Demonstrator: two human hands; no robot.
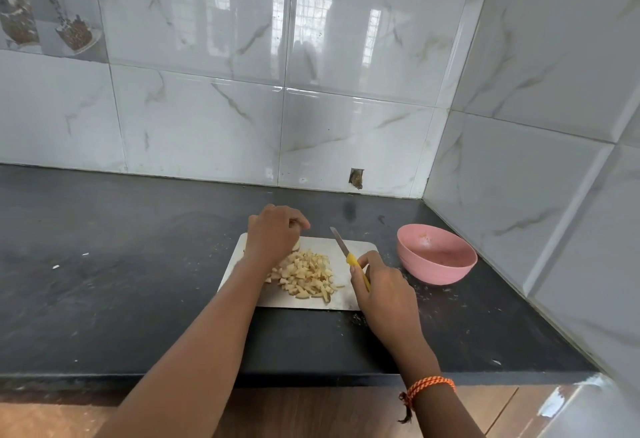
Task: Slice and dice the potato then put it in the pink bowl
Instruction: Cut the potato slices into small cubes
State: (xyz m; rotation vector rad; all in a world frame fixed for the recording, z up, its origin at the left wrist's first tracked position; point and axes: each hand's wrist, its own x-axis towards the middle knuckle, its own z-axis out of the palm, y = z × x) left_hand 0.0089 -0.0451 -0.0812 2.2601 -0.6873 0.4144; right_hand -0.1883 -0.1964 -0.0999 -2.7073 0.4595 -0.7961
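One view only, from the head camera, looking down at a dark worktop (pixel 138 264) set into a corner of glossy white marbled wall tiles (pixel 346 39). No brand, label or readable writing anywhere; only printed pictures of food on the decorative tiles (pixel 45 11) at upper left, and a small chipped hole (pixel 356 178) at the foot of the back wall.

Near the corner, a pale cutting board (pixel 356 250) lying flat, with a heap of diced potato (pixel 306 274) on its middle. At the board's far left, an uncut piece of potato (pixel 295 246), mostly hidden under the left hand (pixel 273 233); fingers curled down over it, whether gripping or just resting cannot be told. Left forearm crossing the board's near-left corner and covering part of the heap.

Right hand (pixel 384 295) on the board's right edge, fingers wrapped round the yellow handle of a knife (pixel 346 254), blade pointing up and away, tilted left, clear of the potato. Orange braided thread (pixel 429 387) round the right wrist.

Pink bowl (pixel 436 254) upright to the right of the board, apart from it, holding no potato, only faint smears inside. Scattered white specks on the worktop around the board.
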